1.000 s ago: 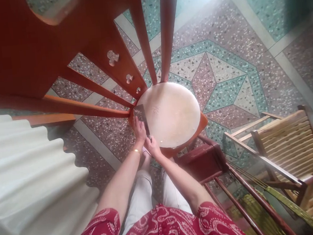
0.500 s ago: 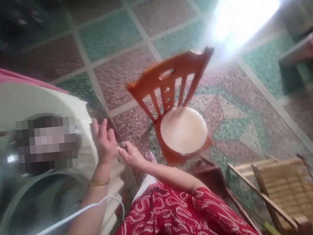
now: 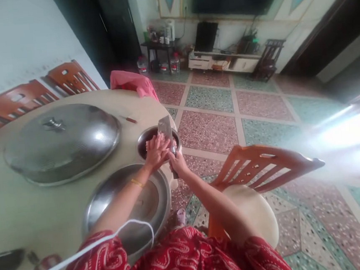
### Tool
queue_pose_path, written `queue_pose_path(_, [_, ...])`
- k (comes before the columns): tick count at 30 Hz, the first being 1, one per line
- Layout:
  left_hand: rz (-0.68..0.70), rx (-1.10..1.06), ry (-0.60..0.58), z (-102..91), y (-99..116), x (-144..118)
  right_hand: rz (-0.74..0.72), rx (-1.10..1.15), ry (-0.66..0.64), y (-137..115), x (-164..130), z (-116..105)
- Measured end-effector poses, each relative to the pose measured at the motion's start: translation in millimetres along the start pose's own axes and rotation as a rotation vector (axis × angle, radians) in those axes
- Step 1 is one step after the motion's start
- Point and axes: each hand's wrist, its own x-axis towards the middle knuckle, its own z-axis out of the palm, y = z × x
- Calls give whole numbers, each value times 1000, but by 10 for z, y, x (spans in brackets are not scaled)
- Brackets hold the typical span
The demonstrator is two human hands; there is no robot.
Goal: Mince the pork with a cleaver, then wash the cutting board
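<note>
My right hand (image 3: 178, 162) is closed round the handle of a cleaver (image 3: 165, 129), its broad blade pointing away over the small metal bowl (image 3: 140, 137). Beside the blade, my left hand (image 3: 157, 150) lies over the bowl with fingers stretched and spread. Pinkish meat (image 3: 175, 143) shows in the bowl around the fingers and blade. Whether the left fingertips press on the meat or the blade, I cannot tell. Under my left forearm stands a wide metal basin (image 3: 164, 187).
A large domed metal lid (image 3: 81, 131) covers much of the round table (image 3: 57, 213). A small knife (image 3: 131, 120) lies behind the bowl. A wooden chair (image 3: 252, 204) stands to my right. A white cable (image 3: 83, 252) crosses near my left arm, and a pink cloth (image 3: 131, 82) hangs at the far edge.
My view has swung up and left from the floor to the table. Both hands, with the cleaver still in the right, have gone from beside the table edge to over the small bowl.
</note>
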Motion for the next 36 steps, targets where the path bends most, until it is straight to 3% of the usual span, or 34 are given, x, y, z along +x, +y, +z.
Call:
queue_pose_path(5, [-87,-51,-93,24,-143,-5,101,51,-7,-55,-8,60])
queue_pose_path(12, [-68,-56,-85,52,-258,152,177,20,-108,-89,-96,-242])
queue_pose_path(19, [-125,-51,-64,198,-432,431,245,-49,-115,-97,-266,-467])
queue_pose_path(23, [-241,-50,-74,306,-588,442,192,-90,-54,-129,-295,-582])
queue_pose_path(26, [-255,-34,-90,306,-662,369,105,-102,-5,-211,-243,-645])
queue_pose_path(30, [-233,-20,6,159,-528,273,61,-96,21,-258,-88,-615])
queue_pose_path(36, [-50,-53,87,19,11,120,-16,-46,69,-161,126,-288])
